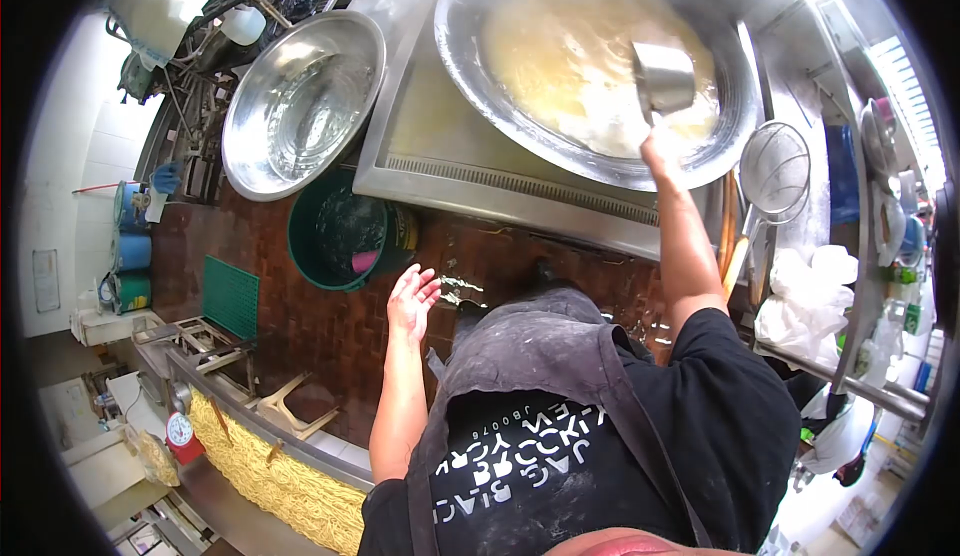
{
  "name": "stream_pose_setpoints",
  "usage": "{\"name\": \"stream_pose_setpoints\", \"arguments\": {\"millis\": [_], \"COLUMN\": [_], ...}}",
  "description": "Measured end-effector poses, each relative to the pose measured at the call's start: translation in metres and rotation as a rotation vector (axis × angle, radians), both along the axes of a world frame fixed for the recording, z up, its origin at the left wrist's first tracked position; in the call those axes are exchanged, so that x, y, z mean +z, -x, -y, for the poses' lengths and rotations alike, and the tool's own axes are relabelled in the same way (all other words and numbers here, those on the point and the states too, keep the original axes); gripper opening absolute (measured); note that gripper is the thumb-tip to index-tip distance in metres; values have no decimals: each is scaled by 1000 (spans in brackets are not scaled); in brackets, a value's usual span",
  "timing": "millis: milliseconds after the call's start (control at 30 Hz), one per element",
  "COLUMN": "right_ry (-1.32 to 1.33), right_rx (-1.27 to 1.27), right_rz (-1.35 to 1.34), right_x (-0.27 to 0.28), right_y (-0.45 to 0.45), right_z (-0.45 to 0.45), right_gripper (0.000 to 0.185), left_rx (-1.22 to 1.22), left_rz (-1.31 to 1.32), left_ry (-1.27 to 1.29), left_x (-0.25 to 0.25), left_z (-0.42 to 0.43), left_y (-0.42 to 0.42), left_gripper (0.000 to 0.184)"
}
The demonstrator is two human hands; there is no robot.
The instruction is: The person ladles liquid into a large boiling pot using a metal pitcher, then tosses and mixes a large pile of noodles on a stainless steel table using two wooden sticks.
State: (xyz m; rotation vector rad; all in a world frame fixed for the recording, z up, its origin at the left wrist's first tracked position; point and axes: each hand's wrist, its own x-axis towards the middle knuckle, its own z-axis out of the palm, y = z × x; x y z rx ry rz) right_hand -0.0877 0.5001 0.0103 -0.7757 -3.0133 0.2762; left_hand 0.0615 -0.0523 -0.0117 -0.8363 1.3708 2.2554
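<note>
My right hand [658,152] grips the handle of a deep metal ladle [665,76] over a very large metal wok [590,164]. The wok holds cloudy, yellowish, steaming liquid [560,51]. Whether the ladle's cup touches the liquid I cannot tell. My left hand [410,304] hangs in the air beside my apron, its fingers stretched out and nothing in it. Close to that hand stands a dark green bucket [335,226] with water and a pink item inside.
A wide metal basin [262,171] tilts left of the stove [480,181]. Right of the wok lies a wire strainer [775,171], near white plastic bags [805,301]. Yellow noodles [270,481] fill a long counter behind me, with a red scale [180,434] beside them. The brown tiled floor looks wet.
</note>
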Motion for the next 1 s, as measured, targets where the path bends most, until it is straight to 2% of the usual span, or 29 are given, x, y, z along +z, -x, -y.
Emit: {"name": "stream_pose_setpoints", "arguments": {"millis": [33,67,133,233,267,333,400,467,633,767,900,1000], "right_ry": [17,10,-87,-50,11,365,443,888,1326,1494,1548,1397], "right_rx": [-78,-229,-285,51,59,-113,72,-50,-195,-74,-46,114], "right_rz": [14,-3,88,202,87,416,530,318,315,221,227,231], "right_x": [-4,-33,-59,-100,-115,-78,-85,-83,-65,-61,-29,-11], "right_y": [-4,-2,-1,-1,0,14,29,27,22,13,12,12], "right_z": [-21,-47,-75,-98,-90,-41,-22,-10,13,36,74,96], "right_gripper": [34,35,32,29,20,16,19,17,22,25,26,28], "left_rx": [2,3,-2,-13,-16,-19,-16,-11,-3,-12,-14,-2], "left_rz": [7,14,22,20,15,5,-3,4,6,8,-16,-26], "left_ry": [3,6,8,9,9,12,19,20,8,20,18,16], "left_x": [0,0,-1,-1,0,2,5,6,2,2,5,8], "left_z": [0,-1,-4,-8,-9,-10,-10,-8,-3,-3,-5,-4], "left_y": [-1,-1,-1,2,4,8,10,10,5,3,7,7], "left_gripper": [41,41,41,42,43,43,43,43,43,43,41,42]}}
